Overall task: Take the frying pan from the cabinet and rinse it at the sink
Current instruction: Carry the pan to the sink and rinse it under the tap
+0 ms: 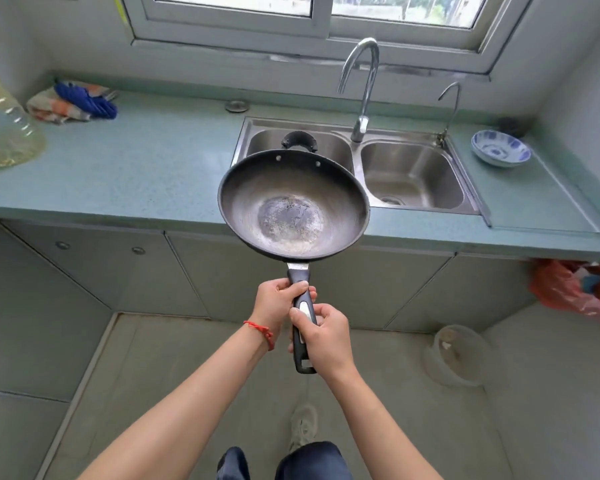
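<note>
A dark, worn frying pan (293, 206) with a long black handle hangs level in the air over the counter's front edge, partly in front of the left basin of the steel double sink (413, 174). My left hand (279, 303) grips the handle near the pan. My right hand (321, 334) grips the handle lower down, close to its end. A tall curved tap (362, 84) stands behind the sink between the two basins, with its spout over the left side. No water runs from it.
A blue-and-white bowl (501, 152) sits right of the sink beside a small second tap (451, 109). Cloths (71, 102) and a large clear bottle (4, 133) lie at the counter's left. Cabinet doors (194, 271) below are closed. A red bag (575, 289) hangs at right.
</note>
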The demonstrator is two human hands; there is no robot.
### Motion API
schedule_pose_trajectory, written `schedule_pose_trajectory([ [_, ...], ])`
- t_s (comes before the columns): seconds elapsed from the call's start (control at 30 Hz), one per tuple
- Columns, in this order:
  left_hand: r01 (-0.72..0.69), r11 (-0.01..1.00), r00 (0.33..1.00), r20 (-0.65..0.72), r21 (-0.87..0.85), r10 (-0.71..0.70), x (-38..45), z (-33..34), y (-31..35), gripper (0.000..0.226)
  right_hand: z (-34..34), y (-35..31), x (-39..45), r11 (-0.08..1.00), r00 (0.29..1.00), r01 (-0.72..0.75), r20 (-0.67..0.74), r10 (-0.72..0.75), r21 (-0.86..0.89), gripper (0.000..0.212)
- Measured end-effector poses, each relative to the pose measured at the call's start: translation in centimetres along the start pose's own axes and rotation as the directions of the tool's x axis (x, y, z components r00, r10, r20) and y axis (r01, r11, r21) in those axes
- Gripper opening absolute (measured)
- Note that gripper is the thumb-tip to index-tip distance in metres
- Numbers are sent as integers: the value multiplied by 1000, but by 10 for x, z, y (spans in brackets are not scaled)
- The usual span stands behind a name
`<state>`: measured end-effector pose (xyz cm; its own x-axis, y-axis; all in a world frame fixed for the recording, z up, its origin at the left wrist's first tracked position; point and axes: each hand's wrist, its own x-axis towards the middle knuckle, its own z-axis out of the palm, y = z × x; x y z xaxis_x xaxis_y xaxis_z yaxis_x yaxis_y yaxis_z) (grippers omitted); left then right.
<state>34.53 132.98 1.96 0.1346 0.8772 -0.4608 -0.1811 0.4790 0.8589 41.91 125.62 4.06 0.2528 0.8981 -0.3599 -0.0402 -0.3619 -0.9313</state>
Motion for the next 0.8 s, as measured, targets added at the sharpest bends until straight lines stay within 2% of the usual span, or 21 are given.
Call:
schedule_pose_trajectory([
  [0.3,37,999,997,-69,-30,-39,92,45,39,18,-28,-48,107,999,996,-47,75,48,-17,15],
  [0.43,67,996,995,-67,-54,-71,127,53,51,16,-28,-60,143,995,992,-99,83,98,6,15],
  [0.57,72,995,996,-50,-62,-75,162,56,65,17,-23,-74,180,996,994,-89,63,90,-27,16],
  [0.8,128,984,991,-24,-127,-132,217,62,97,18,-10,-104,241,990,989,-141,49,141,-4,26],
])
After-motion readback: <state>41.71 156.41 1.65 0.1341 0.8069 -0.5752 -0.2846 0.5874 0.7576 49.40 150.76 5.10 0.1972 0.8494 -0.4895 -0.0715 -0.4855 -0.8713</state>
